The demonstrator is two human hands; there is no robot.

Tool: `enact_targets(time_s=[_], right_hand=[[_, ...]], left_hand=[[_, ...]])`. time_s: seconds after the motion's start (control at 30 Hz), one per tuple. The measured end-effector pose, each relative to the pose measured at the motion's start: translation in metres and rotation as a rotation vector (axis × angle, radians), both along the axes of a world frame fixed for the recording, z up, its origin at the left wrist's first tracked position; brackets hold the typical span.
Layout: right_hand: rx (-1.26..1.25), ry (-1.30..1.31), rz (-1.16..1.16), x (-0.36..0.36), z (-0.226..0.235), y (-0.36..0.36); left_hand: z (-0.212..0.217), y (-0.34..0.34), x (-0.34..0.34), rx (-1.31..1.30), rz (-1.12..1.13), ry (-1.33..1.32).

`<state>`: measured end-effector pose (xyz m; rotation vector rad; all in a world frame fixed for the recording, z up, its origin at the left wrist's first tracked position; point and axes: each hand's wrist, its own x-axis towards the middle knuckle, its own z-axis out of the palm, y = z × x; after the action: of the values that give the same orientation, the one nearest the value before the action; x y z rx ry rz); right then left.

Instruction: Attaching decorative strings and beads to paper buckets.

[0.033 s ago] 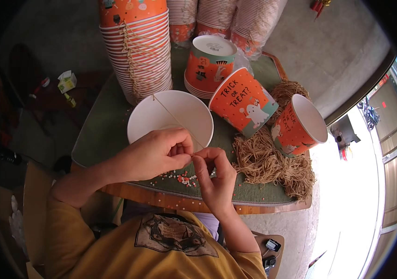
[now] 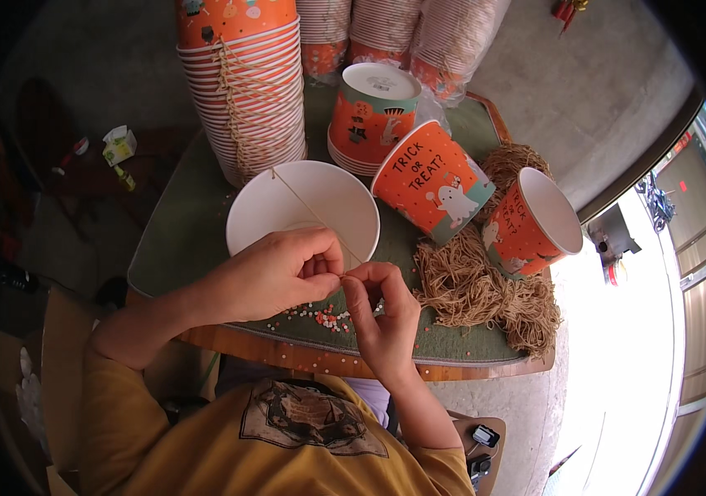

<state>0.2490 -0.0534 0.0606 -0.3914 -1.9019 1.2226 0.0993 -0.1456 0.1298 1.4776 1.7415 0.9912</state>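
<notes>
Jute string (image 2: 311,213) pinched by left hand (image 2: 274,277) and right hand (image 2: 379,310), fingertips together at the near rim of the white paper bucket (image 2: 303,217). Step judged: tying the handle; next needs a snug knot. Table edge (image 2: 353,364) close; twine pile (image 2: 485,289) crowds right.
</notes>
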Motion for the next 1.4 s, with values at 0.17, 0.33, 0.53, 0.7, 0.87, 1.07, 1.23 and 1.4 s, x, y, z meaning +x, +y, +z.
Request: enact_targets(time_s=[0.17, 0.33, 0.53, 0.7, 0.87, 1.07, 1.23, 1.4], right_hand=[[-0.003, -0.018, -0.005, 0.001, 0.001, 0.001], [0.045, -0.025, -0.046, 0.000, -0.002, -0.001], [0.044, -0.033, -0.028, 0.000, -0.001, -0.004], [0.122, -0.017, -0.037, -0.002, -0.006, -0.004], [0.010, -0.009, -0.001, -0.002, -0.005, -0.008], [-0.216, 0.003, 0.059, 0.000, -0.001, -0.007], [-0.171, 0.014, 0.037, -0.001, -0.002, -0.007], [-0.117, 0.005, 0.016, -0.002, -0.002, -0.008]], left_hand=[[-0.009, -0.001, 0.006, 0.385, 0.010, 0.448], [-0.014, -0.003, 0.012, 0.405, 0.050, 0.467], [-0.022, -0.002, 0.011, 0.409, 0.087, 0.390], [-0.025, -0.004, 0.011, 0.402, 0.096, 0.356], [-0.028, -0.004, 0.011, 0.377, 0.133, 0.252], [-0.017, -0.005, 0.007, 0.225, 0.064, 0.099], [-0.009, -0.009, 0.008, 0.163, 0.058, 0.158], [-0.010, -0.009, 0.009, 0.135, 0.078, 0.118]])
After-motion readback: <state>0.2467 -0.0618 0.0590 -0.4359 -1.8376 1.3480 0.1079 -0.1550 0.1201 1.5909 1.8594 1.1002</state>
